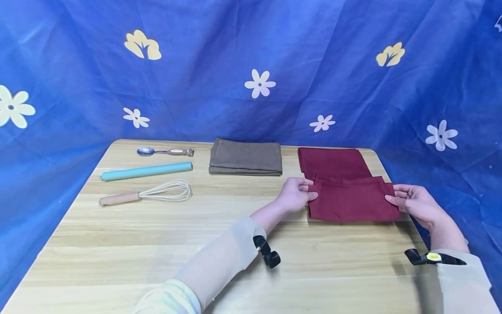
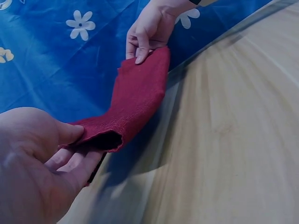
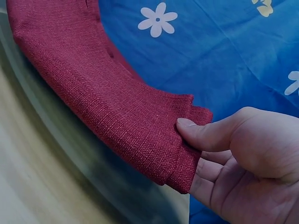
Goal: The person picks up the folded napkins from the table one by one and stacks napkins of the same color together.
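A dark red cloth (image 1: 353, 201), folded into layers, is stretched between both hands at the right of the table. My left hand (image 1: 294, 195) pinches its left end, thumb on top and fingers beneath. At the other end, my right hand (image 1: 417, 203) pinches the layered corner the same way. The left wrist view shows the cloth (image 2: 140, 88) raised off the tabletop, with a gap between layers at the left end. Behind it lies more red fabric (image 1: 335, 161); whether the two are one piece I cannot tell.
A folded grey-brown cloth (image 1: 245, 158) lies at the back middle of the wooden table (image 1: 157, 244). To the left are a spoon (image 1: 164, 151), a turquoise rod (image 1: 146, 171) and a whisk (image 1: 145, 193). Blue flowered fabric (image 1: 196, 65) hangs behind the table.
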Motion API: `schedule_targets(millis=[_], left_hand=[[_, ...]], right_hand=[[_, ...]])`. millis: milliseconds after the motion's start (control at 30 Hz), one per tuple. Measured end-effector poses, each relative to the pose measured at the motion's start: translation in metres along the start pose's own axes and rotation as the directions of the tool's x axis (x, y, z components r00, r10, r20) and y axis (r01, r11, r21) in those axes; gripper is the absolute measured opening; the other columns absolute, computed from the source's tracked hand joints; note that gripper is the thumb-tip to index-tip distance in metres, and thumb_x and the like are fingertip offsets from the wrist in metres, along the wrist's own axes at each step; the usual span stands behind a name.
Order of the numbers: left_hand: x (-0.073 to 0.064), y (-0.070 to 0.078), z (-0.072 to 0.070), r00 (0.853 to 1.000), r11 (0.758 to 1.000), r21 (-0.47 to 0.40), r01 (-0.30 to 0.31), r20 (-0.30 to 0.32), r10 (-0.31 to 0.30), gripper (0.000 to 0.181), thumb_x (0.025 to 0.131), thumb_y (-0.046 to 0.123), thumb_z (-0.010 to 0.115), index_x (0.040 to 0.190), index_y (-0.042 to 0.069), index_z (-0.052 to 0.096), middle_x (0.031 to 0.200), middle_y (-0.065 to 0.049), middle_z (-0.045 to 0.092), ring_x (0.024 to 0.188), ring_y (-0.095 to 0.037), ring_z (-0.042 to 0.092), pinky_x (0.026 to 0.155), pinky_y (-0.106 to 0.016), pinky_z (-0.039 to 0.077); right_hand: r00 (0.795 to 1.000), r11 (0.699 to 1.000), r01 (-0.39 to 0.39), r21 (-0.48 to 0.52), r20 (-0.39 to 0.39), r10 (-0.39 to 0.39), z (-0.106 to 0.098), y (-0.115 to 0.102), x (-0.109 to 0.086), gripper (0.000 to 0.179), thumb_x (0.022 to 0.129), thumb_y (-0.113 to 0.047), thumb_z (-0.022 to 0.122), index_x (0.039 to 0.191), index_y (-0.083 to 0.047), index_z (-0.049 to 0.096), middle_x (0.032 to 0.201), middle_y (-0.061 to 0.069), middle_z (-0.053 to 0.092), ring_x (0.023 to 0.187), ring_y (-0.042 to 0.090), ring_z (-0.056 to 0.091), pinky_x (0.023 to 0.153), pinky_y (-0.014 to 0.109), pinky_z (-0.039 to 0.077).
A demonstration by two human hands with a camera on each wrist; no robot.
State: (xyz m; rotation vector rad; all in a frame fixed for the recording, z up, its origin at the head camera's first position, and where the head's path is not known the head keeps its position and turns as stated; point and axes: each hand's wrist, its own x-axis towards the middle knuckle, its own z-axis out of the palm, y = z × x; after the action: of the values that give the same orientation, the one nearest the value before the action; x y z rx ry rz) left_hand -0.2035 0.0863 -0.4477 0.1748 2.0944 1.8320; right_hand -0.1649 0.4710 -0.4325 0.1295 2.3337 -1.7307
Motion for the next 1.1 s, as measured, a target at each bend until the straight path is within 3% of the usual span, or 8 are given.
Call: schedule_targets(millis=[133, 300, 433, 567, 700, 833, 1100], left_hand=[[0.004, 0.006, -0.002, 1.0, 1.0, -0.025, 0.005, 0.006, -0.005, 0.037, 0.092, 0.001, 0.081, 0.128, 0.0, 0.072, 0.097, -0.001, 0.057, 0.086, -0.012, 0.055, 0.073, -0.026, 0.055], [0.01, 0.012, -0.003, 1.0, 1.0, -0.023, 0.017, -0.013, -0.017, 0.037, 0.091, 0.002, 0.082, 0.127, 0.001, 0.073, 0.108, -0.006, 0.065, 0.094, -0.014, 0.063, 0.08, -0.03, 0.061], [0.017, 0.015, -0.004, 0.999, 0.998, -0.048, 0.029, -0.018, -0.03, 0.037, 0.092, 0.002, 0.082, 0.128, 0.001, 0.073, 0.108, -0.007, 0.064, 0.09, -0.017, 0.067, 0.083, -0.033, 0.062], [0.026, 0.018, -0.006, 0.998, 0.995, -0.081, 0.053, -0.035, -0.056, 0.037, 0.092, 0.0, 0.082, 0.128, 0.001, 0.073, 0.109, -0.008, 0.063, 0.086, -0.018, 0.068, 0.08, -0.036, 0.063], [0.035, 0.02, -0.009, 0.996, 0.993, -0.104, 0.064, -0.054, -0.07, 0.038, 0.092, -0.001, 0.081, 0.129, 0.0, 0.072, 0.112, -0.008, 0.063, 0.093, -0.017, 0.067, 0.075, -0.031, 0.063], [0.047, 0.021, -0.011, 0.994, 0.99, -0.13, 0.063, -0.079, -0.073, 0.039, 0.092, -0.001, 0.082, 0.13, 0.0, 0.072, 0.116, -0.01, 0.064, 0.098, -0.02, 0.068, 0.079, -0.036, 0.064], [0.065, 0.023, -0.014, 0.989, 0.989, -0.131, 0.066, -0.12, -0.081, 0.039, 0.094, 0.001, 0.08, 0.132, 0.0, 0.07, 0.129, -0.018, 0.065, 0.099, -0.022, 0.07, 0.09, -0.044, 0.061]], right_hand=[[1.0, 1.0, 0.017, -0.01, -0.003, -0.017, -0.002, -0.005, 0.004, 0.023, 0.101, 0.0, 0.07, 0.122, -0.002, 0.06, 0.101, -0.007, 0.076, 0.085, 0.008, 0.073, 0.071, 0.022, 0.06], [1.0, 0.999, 0.025, 0.028, 0.004, -0.025, -0.005, -0.011, 0.01, 0.021, 0.101, 0.002, 0.07, 0.119, -0.005, 0.062, 0.102, -0.006, 0.076, 0.085, 0.008, 0.073, 0.072, 0.023, 0.06], [0.999, 0.998, 0.036, 0.059, 0.01, -0.037, -0.007, -0.019, 0.017, 0.02, 0.1, 0.004, 0.069, 0.116, -0.007, 0.065, 0.101, -0.004, 0.077, 0.085, 0.009, 0.074, 0.073, 0.023, 0.061], [0.999, 0.999, 0.045, 0.017, 0.006, -0.045, -0.008, -0.028, 0.027, 0.02, 0.101, 0.002, 0.07, 0.117, -0.002, 0.061, 0.098, -0.005, 0.076, 0.084, 0.008, 0.072, 0.073, 0.023, 0.061], [0.999, 0.996, 0.041, -0.085, -0.008, -0.042, -0.009, -0.035, 0.04, 0.026, 0.102, -0.003, 0.07, 0.123, 0.003, 0.056, 0.096, -0.009, 0.074, 0.083, 0.004, 0.069, 0.073, 0.021, 0.059], [0.999, 0.99, 0.041, -0.133, -0.023, -0.044, -0.011, -0.04, 0.052, 0.03, 0.103, -0.006, 0.069, 0.125, 0.005, 0.052, 0.094, -0.012, 0.072, 0.081, 0.003, 0.067, 0.072, 0.021, 0.058], [0.998, 0.998, 0.051, -0.042, -0.021, -0.052, -0.012, -0.039, 0.076, 0.021, 0.104, -0.001, 0.065, 0.121, 0.003, 0.053, 0.093, -0.01, 0.074, 0.081, 0.005, 0.07, 0.07, 0.024, 0.061]])
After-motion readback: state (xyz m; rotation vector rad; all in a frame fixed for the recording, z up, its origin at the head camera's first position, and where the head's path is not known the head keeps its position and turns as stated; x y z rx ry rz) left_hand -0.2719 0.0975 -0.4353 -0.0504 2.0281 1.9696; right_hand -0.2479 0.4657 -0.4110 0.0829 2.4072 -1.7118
